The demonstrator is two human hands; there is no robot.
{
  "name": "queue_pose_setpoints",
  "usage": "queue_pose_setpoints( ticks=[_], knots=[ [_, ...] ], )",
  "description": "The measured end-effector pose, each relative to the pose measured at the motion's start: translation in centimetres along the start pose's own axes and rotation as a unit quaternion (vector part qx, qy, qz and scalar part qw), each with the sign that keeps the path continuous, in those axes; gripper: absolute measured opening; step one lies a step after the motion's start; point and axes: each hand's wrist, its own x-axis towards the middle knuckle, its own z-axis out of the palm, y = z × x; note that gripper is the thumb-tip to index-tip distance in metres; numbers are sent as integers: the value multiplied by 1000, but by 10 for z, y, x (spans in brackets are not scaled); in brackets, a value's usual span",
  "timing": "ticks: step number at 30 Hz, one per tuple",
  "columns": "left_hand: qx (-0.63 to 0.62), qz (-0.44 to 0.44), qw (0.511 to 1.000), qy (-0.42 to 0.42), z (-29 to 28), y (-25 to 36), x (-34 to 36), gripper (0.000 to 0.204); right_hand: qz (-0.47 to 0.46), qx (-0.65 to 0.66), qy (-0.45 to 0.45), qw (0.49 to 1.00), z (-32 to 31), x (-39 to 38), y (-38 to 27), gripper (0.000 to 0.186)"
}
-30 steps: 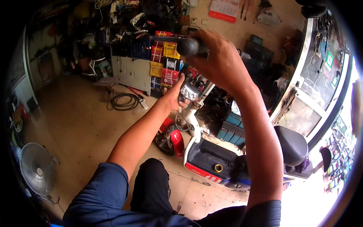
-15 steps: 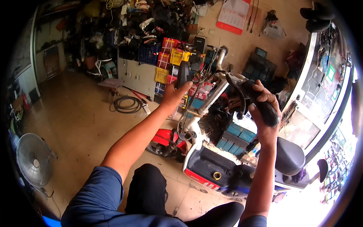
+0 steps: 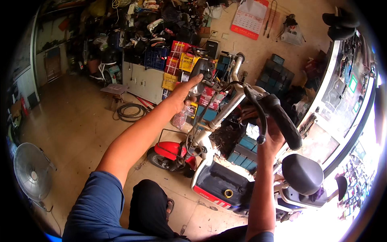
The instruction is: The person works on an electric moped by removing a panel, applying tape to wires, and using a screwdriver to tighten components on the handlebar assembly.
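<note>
My left hand point(image 3: 187, 90) holds a dark unit point(image 3: 202, 69), likely a lamp or display housing, beside the scooter's silver stem point(image 3: 226, 111). My right hand point(image 3: 272, 135) is below the black handlebar grip point(image 3: 285, 125) and behind the curved brake lever point(image 3: 257, 109); its fingers are mostly hidden. Cables point(image 3: 203, 111) hang beside the stem. The scooter has a red front fender point(image 3: 168, 150), a dark footboard point(image 3: 219, 179) with a yellow ring point(image 3: 228, 194) on it, and a black seat point(image 3: 302, 174).
Stacked red and yellow boxes point(image 3: 175, 64) and teal batteries point(image 3: 244, 153) stand behind the scooter. A coiled hose point(image 3: 131, 113) and low stool point(image 3: 115, 89) are on the floor point(image 3: 84, 121). A fan point(image 3: 32, 172) stands at left, a framed glass door point(image 3: 342, 92) at right.
The handlebar has swung, its near grip moving down and right. My right hand has come down from the grip to behind the lever; my left hand has risen slightly with the dark unit.
</note>
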Motion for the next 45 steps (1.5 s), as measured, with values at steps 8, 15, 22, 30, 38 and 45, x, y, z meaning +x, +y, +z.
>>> queue_pose_setpoints(
  ticks=[8,15,22,30,38,45],
  knots=[
    [-178,-16,977,-117,-18,-35,1,62,67,-107,-124,984,53,7,47,35],
    [-151,80,985,-40,7,-18,11,46,58,-148,-133,978,85,32,55,37],
    [123,294,938,-134,75,59,55,53,62,-154,-73,983,72,33,66,28],
    [262,246,918,-166,79,75,63,72,-3,-167,-40,985,5,46,91,32],
    [461,245,839,-156,92,89,71,70,64,29,-145,987,22,95,61,40],
    [500,209,825,-160,83,92,74,70,227,107,-33,967,74,46,56,34]
  ],
)
